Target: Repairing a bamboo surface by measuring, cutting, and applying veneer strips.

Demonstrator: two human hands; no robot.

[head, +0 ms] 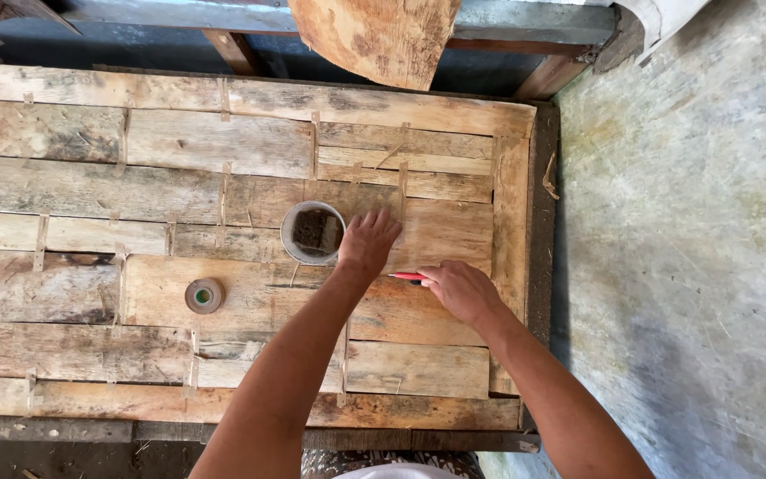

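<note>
Red pencil (407, 277), thin, in right hand (461, 290)

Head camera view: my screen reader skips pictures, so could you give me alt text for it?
Seen from above, a person's left hand rests against a grey round tin on a patchwork wooden board, while the right hand holds a red pencil to the wood. A roll of tape lies to the left.

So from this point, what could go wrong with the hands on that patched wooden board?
The left hand presses on the board beside the grey cup; a nudge could possibly shift or tip it. The right hand holds a red pencil-like tool whose tip points toward the left wrist, so a slip might jab it. The board's rough, splintery strips could snag fingers.
</note>
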